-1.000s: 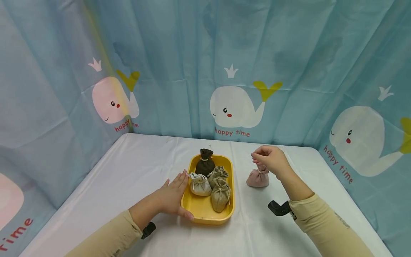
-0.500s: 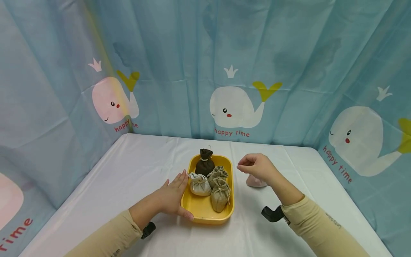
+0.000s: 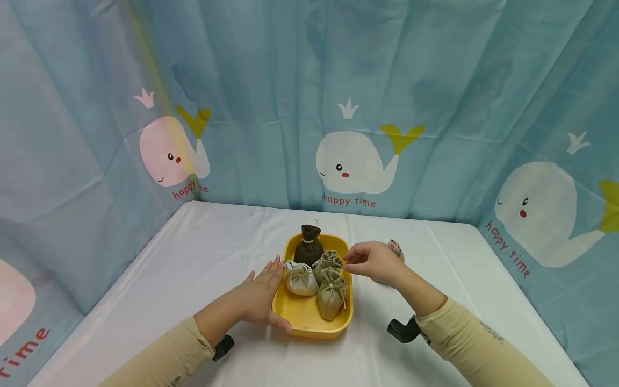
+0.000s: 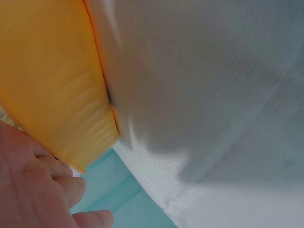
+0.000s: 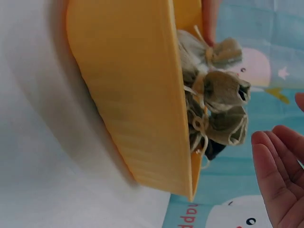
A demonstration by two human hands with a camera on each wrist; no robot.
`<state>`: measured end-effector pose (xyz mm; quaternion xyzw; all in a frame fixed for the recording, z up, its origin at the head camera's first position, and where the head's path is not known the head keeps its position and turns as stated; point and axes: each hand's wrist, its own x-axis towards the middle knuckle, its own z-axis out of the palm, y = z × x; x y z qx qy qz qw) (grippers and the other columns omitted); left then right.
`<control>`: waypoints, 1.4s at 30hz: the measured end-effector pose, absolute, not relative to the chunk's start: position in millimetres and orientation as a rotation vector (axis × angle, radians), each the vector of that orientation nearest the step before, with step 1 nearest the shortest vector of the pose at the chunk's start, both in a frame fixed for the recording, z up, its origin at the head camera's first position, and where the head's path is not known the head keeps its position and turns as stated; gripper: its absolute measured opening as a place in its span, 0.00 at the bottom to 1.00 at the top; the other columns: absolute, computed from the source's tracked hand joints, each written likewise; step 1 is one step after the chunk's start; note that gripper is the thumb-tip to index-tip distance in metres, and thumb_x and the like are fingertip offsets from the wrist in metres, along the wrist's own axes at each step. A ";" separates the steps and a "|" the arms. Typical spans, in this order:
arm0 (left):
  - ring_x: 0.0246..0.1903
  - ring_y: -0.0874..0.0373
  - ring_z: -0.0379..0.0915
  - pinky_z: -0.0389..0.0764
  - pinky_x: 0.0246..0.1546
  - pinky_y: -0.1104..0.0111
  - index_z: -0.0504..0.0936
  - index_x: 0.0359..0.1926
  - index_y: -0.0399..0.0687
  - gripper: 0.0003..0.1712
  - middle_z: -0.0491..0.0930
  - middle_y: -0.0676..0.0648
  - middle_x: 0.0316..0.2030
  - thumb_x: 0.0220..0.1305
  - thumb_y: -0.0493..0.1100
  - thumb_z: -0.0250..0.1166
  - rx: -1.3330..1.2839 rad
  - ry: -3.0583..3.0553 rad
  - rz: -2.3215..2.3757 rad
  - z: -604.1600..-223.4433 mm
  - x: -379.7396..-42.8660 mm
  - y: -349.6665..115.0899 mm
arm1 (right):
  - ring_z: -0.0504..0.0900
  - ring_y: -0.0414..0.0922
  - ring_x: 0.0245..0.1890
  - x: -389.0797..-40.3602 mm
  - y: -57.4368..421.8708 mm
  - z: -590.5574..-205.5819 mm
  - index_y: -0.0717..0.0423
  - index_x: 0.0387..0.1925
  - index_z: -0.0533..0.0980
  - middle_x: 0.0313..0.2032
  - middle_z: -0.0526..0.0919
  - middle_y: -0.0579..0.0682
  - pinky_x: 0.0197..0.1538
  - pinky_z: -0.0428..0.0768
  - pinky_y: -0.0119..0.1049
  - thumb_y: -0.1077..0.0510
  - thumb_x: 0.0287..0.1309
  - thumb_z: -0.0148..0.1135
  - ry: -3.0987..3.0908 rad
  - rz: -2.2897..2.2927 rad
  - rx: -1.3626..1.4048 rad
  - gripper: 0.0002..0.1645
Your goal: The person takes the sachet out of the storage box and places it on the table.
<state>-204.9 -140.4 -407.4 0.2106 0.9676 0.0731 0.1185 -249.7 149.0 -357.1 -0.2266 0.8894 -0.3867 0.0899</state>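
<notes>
A yellow tray (image 3: 301, 321) holds several drawstring pouches. Inside are a dark brown pouch (image 3: 309, 250), a cream pouch (image 3: 301, 280), an olive pouch (image 3: 329, 261) and a khaki pouch (image 3: 331, 298). My left hand (image 3: 258, 293) rests along the tray's left rim, fingers spread; in the left wrist view its fingers (image 4: 47, 178) lie by the yellow edge. Over the tray's right rim hovers my right hand (image 3: 374, 262), holding nothing, its fingertips beside the olive pouch. In the right wrist view its fingers (image 5: 273, 166) are apart from the pouches. Behind it stands a pink pouch (image 3: 396, 249), mostly hidden.
A white cloth (image 3: 227, 236) covers the table. Blue curtains (image 3: 271, 107) with printed whales hang behind and at both sides. A black wrist device (image 3: 403, 330) sits at the right sleeve, another black device (image 3: 223, 347) at the left.
My right hand has let go of the pink pouch's neck and moved left to the tray's right rim. The pink pouch stays on the table. My left hand has not moved.
</notes>
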 end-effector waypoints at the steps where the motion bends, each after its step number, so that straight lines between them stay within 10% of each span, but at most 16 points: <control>1: 0.69 0.47 0.31 0.48 0.62 0.43 0.42 0.70 0.39 0.79 0.34 0.41 0.71 0.24 0.84 0.56 0.616 2.830 0.216 -407.4 -205.1 -140.4 | 0.80 0.39 0.30 -249.4 148.4 -358.2 0.56 0.36 0.81 0.29 0.83 0.43 0.35 0.78 0.33 0.55 0.51 0.67 2.636 -1.144 -0.688 0.11; 42: 0.69 0.48 0.30 0.47 0.62 0.44 0.41 0.71 0.40 0.80 0.32 0.41 0.71 0.23 0.84 0.57 0.621 2.826 0.242 -412.8 -205.6 -142.2 | 0.73 0.36 0.25 -245.6 126.9 -379.0 0.48 0.26 0.80 0.23 0.79 0.37 0.28 0.75 0.29 0.59 0.47 0.69 2.707 -0.825 -0.905 0.04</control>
